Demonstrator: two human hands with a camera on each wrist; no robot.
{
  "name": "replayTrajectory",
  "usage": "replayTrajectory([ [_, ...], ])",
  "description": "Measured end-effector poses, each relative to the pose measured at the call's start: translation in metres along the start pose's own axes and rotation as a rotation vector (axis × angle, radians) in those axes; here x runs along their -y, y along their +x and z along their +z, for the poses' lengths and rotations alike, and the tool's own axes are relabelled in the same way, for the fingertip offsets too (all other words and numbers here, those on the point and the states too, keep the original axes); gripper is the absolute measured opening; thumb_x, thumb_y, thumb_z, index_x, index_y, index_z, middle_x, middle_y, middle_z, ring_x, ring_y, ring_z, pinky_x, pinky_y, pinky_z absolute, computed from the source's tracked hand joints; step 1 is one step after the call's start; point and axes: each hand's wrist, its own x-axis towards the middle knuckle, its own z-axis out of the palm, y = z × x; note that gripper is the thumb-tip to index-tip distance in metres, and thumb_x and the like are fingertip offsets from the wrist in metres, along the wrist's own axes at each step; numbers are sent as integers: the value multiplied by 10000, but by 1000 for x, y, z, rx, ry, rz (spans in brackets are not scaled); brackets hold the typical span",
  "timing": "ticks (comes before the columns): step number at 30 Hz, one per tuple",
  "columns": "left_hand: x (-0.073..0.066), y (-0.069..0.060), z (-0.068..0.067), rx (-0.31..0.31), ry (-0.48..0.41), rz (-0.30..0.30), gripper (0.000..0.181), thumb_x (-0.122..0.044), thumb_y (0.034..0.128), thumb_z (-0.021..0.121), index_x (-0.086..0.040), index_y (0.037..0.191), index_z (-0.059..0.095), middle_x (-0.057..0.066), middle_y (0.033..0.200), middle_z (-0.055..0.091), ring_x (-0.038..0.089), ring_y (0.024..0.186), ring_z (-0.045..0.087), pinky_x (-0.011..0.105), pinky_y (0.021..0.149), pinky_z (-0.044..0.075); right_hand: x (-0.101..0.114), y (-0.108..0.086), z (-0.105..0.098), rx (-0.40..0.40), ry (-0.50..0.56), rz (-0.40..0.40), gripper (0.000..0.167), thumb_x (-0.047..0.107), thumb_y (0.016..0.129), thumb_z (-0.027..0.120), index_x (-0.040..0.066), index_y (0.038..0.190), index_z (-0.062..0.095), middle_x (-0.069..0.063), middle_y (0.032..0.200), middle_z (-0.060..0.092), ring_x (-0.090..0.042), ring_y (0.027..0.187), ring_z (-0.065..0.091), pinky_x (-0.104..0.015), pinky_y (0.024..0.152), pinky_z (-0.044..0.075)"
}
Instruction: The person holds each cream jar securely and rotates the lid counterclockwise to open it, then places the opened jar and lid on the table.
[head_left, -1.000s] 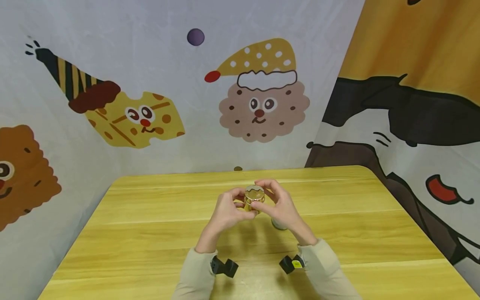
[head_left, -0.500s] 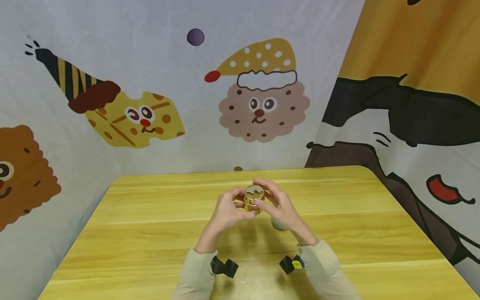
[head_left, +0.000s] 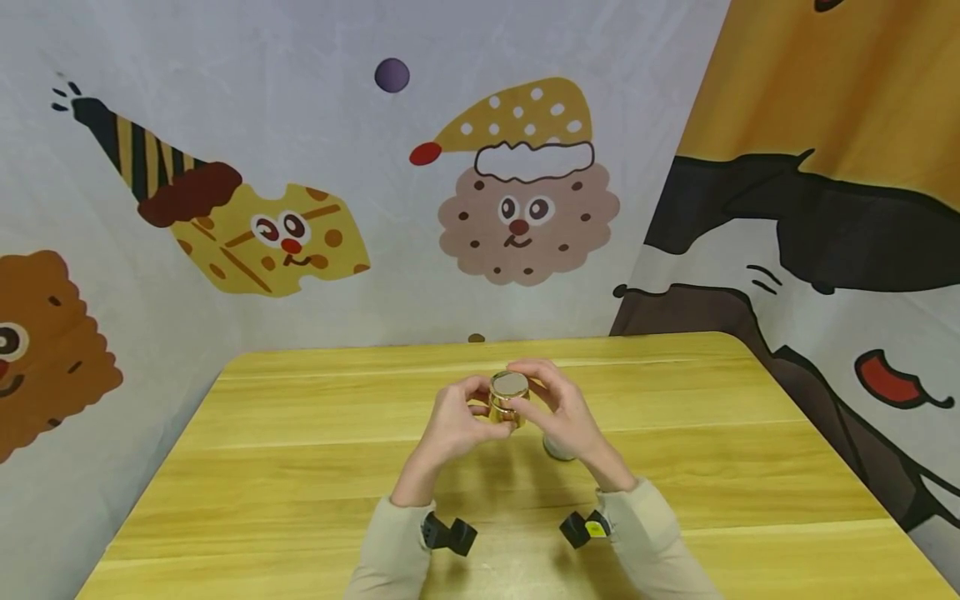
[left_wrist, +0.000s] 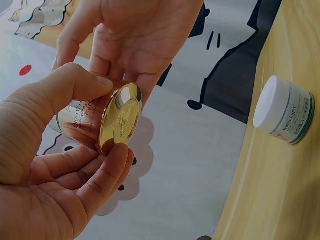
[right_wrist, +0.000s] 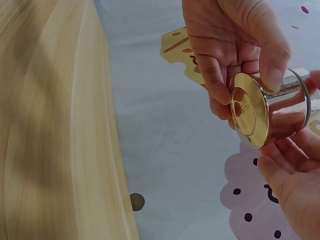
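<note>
Gold jar (head_left: 506, 394): glossy, side lettered
Pose: roughly upright, base downward
Place: mid-air, about half past five from head-view centre

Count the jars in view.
2: a gold jar held in the left hand and right hand, and a white jar on the table, partly hidden by the right hand in the head view.

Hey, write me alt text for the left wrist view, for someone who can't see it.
A person's left hand and right hand hold a shiny gold jar between them. At the picture's right, a white-lidded jar reading "Water Light" sits on a wooden table. Behind the hands is a cartoon-print cloth.
</note>
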Motion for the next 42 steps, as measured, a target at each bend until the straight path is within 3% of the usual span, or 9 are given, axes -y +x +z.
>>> replayTrajectory([
  [3, 15, 4, 2, -4, 11, 2, 378, 41, 668, 776, 55, 1011, 620, 128, 939, 628, 259, 879, 614, 348, 789, 553, -2, 0, -1, 32, 31, -33, 353, -78, 887, 546, -154, 1226, 485, -293, 1238, 465, -155, 1172, 466, -255, 1012, 398],
  [7, 21, 5, 3, -5, 14, 6, 372, 6, 666, 789, 29, 1002, 629, 112, 932, 628, 216, 866, 613, 297, 778, 553, -2, 0, -1, 38, 47, -18, 401, -51, 898, 539, -150, 1274, 440, -293, 1270, 448, -206, 1195, 462, -248, 1014, 394],
  [11, 22, 6, 2, -12, 7, -5, 363, -8, 659, 793, 18, 985, 634, 100, 917, 625, 192, 853, 597, 285, 777, 549, -1, -1, 0, 2, 19, 46, 442, -29, 853, 629, -116, 1242, 440, -226, 1273, 475, -355, 1208, 442, -341, 1053, 360],
  [15, 22, 6, 3, -19, 12, -7, 382, -8, 650, 802, 28, 992, 636, 94, 908, 628, 180, 847, 589, 277, 766, 550, 0, -1, 1, -35, -3, 85, 415, -58, 800, 681, -85, 1156, 470, -184, 1246, 499, -376, 1201, 444, -451, 1063, 334],
  [20, 16, 4, 3, -13, 6, -10, 375, 24, 665, 782, 62, 1005, 627, 115, 907, 623, 234, 855, 600, 325, 775, 556, 0, 0, 1, -36, -10, 60, 385, -96, 802, 655, -107, 1154, 501, -213, 1224, 509, -336, 1182, 463, -441, 1058, 344],
  [27, -16, -4, -3, 10, 10, -9, 325, 70, 687, 737, 104, 983, 608, 167, 916, 616, 329, 889, 609, 400, 804, 548, -2, -1, -2, 26, -3, -18, 359, -80, 874, 576, -129, 1222, 501, -257, 1232, 489, -162, 1169, 476, -269, 1013, 398],
  [36, -18, -5, -3, 10, -4, -16, 324, 72, 688, 736, 92, 989, 617, 158, 910, 623, 311, 873, 604, 415, 810, 543, -2, 0, -3, 33, -10, 4, 373, -74, 878, 573, -123, 1239, 492, -317, 1225, 473, -107, 1139, 494, -262, 1009, 400],
  [42, -18, -5, -3, 9, -6, -19, 289, 75, 684, 736, 79, 948, 617, 155, 895, 623, 299, 856, 599, 418, 802, 545, -2, 1, -2, 7, -24, 23, 373, -81, 869, 583, -93, 1236, 514, -255, 1218, 502, -158, 1152, 498, -279, 1023, 388],
])
